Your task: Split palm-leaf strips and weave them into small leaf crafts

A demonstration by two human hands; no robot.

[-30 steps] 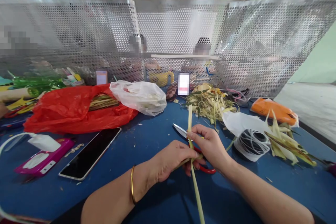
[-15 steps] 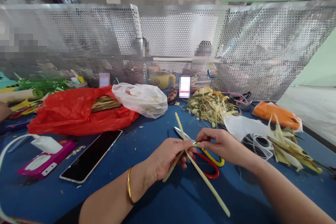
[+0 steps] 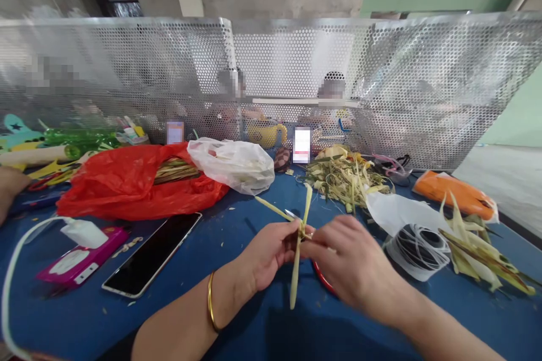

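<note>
Pale green plant strips [image 3: 295, 276] cross at a knot-like centre between my two hands, with ends pointing up, to the upper left and down. My left hand [image 3: 271, 248], a gold bangle [image 3: 212, 300] on its wrist, pinches the strips near the crossing. Fingers bent, my right hand [image 3: 345, 254] presses against the crossing from the right and grips the strips there. Scissors [image 3: 324, 279] lie on the blue table [image 3: 237, 333] beneath my hands; part of a red handle and a blade tip show.
A black phone [image 3: 152, 254] and a magenta power bank [image 3: 82, 259] lie left. Behind are a red bag [image 3: 114, 180], a white bag [image 3: 237, 163] and a plant scrap heap [image 3: 342, 177]. A wire spool [image 3: 419, 251] stands right, near husks [image 3: 478, 248]. Another person's hand [image 3: 12, 186] is far left.
The strips have turned, the long end now pointing straight down. My right hand has moved closer to the crossing and over the scissors, hiding the yellow handle. The spool now stands higher.
</note>
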